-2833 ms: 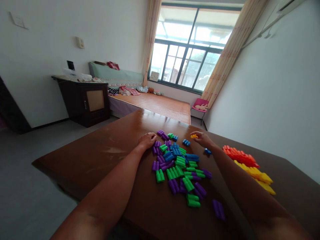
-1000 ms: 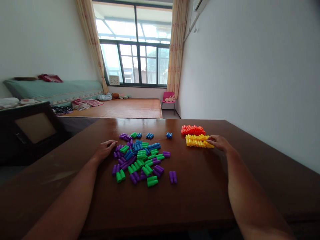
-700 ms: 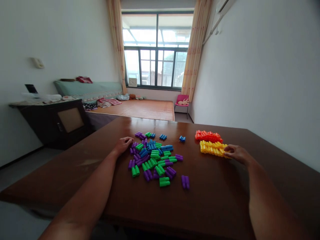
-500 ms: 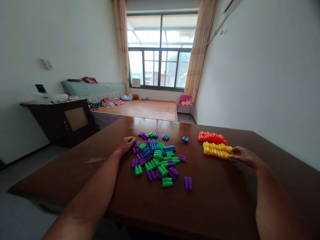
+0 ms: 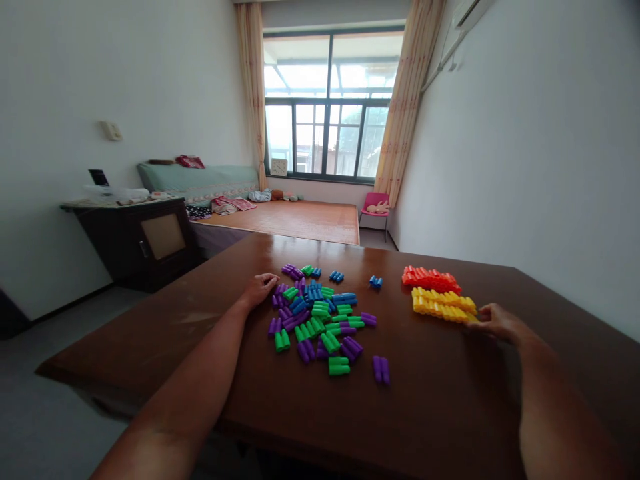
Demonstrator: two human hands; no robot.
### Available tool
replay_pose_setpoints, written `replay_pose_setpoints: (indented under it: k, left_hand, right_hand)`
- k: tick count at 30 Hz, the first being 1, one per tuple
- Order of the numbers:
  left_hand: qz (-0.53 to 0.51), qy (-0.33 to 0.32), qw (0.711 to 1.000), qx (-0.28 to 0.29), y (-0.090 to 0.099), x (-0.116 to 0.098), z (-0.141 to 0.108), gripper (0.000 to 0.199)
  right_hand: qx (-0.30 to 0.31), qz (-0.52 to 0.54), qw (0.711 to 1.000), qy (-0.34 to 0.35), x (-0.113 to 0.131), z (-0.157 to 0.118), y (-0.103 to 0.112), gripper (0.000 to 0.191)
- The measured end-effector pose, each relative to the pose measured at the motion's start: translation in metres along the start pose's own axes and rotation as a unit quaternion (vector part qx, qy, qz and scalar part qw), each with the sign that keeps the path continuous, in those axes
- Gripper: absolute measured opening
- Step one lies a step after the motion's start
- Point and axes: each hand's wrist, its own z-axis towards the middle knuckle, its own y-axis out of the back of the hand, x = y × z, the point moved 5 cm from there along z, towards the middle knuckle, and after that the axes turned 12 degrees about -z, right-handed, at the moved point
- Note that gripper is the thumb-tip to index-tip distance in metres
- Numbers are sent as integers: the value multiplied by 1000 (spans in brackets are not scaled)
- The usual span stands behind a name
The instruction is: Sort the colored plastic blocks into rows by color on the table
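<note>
My left hand [image 5: 261, 288] rests on the table at the left edge of a loose pile, fingers loosely stretched, holding nothing that I can see. The pile mixes small ribbed plastic toy blocks: purple [image 5: 351, 348], green [image 5: 339, 365] and blue [image 5: 345, 299]. On the right, my right hand [image 5: 497, 321] has its thumb and fingers at the near right end of a double row of yellow blocks [image 5: 443, 305]; the fingertips grip its end. Just behind lies a row of orange-red blocks [image 5: 431, 279].
Two small blue pieces [image 5: 376, 283] [image 5: 337, 276] lie apart behind the pile, and a purple piece [image 5: 381, 369] lies near the front. The brown table [image 5: 440, 407] is glossy. Beyond it are a bed [image 5: 315, 223], a dark cabinet [image 5: 135, 233] and a pink chair [image 5: 374, 203].
The view has shifted slightly, moving everything a little right in the picture. My right hand has drawn slightly back toward the right end of the yellow row. My left hand stays put.
</note>
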Motion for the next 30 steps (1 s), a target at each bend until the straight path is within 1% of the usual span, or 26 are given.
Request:
replay_pose_setpoints:
  k: [2, 3, 5, 7, 9, 11, 13, 15, 17, 18, 20, 23, 26, 28, 30]
  left_hand:
    - [4, -17, 1000, -1, -2, -8, -1, 48]
    - [3, -28, 1000, -1, -3, -14, -2, 48]
    - [-6, -55, 998, 4, -7, -28, -5, 49]
    - [-27, -83, 996, 31, -13, -44, -9, 51]
    - [-34, -104, 991, 74, -22, -56, -13, 54]
    - [-8, -121, 986, 119, -31, -62, -18, 57]
    - [27, -136, 980, 144, -40, -63, -21, 58]
    - [43, -149, 978, 139, -47, -61, -22, 54]
    - [43, -155, 981, 113, -51, -58, -19, 47]
    - [42, -156, 982, 99, -52, -57, -17, 45]
    - [35, -163, 983, 71, -53, -55, -14, 42]
    - [23, -171, 984, 43, -48, -52, -9, 38]
    - [26, -158, 986, 38, -41, -45, -8, 37]
    - [31, -151, 987, 38, -38, -42, -8, 37]
    - [34, -150, 988, 29, -35, -42, -7, 38]
  right_hand:
    - [17, 15, 1000, -1, 9, 0, 11, 51]
    - [9, 23, 1000, 13, 20, -1, 17, 50]
    - [-37, 40, 996, 70, 53, -8, 27, 45]
    - [-58, 60, 985, 148, 99, -22, 28, 39]
    - [-29, 78, 968, 235, 151, -46, 17, 38]
    - [33, 95, 946, 310, 198, -74, -2, 38]
    - [97, 115, 919, 364, 233, -100, -21, 38]
    - [141, 126, 891, 412, 255, -120, -37, 42]
    - [157, 133, 868, 451, 266, -129, -50, 46]
    - [153, 138, 863, 461, 269, -130, -54, 45]
    - [126, 156, 870, 450, 272, -124, -61, 38]
    - [80, 188, 896, 394, 270, -110, -67, 31]
    - [60, 202, 907, 364, 269, -109, -62, 31]
    - [69, 182, 905, 379, 270, -119, -52, 32]
    - [88, 143, 901, 400, 272, -136, -41, 33]
